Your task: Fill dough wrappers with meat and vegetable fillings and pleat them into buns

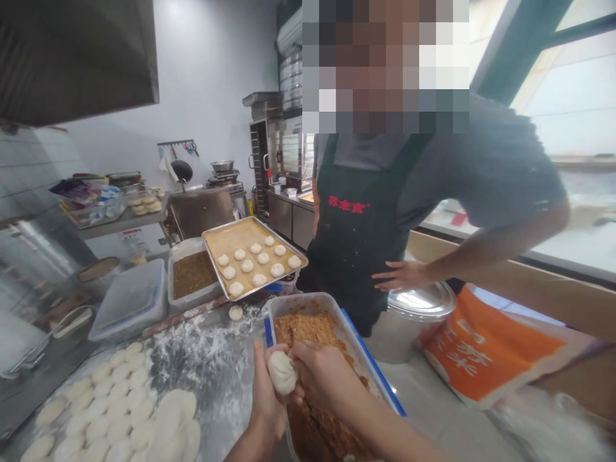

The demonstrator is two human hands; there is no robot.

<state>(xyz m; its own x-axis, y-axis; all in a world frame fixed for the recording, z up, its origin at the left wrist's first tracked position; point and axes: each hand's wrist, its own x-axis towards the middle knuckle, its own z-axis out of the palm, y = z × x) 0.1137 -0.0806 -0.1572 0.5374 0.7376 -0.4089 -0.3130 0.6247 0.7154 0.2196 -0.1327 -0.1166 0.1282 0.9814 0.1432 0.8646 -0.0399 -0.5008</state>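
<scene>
A pleated, round stuffed bun [282,373] of white dough sits in my left hand [268,399], whose fingers curl around it from the left and below. My right hand [320,371] closes on the bun's right side, pinching its edge; the fingertips are partly hidden. Both hands are over the near left side of a plastic tub [323,301] of brown minced filling [310,326]. On the floured steel table to the left lie many flat dough rounds [118,407], some overlapping in a pile. One small bun [235,313] rests alone on the flour.
Beyond the table's back edge, a lined baking tray [226,237] holds rows of buns. Left of it stand a tub of dark filling [192,273] and a lidded container [129,298]. An aproned person [360,224] stands opposite, by a metal pot [421,301] and an orange bag [495,346].
</scene>
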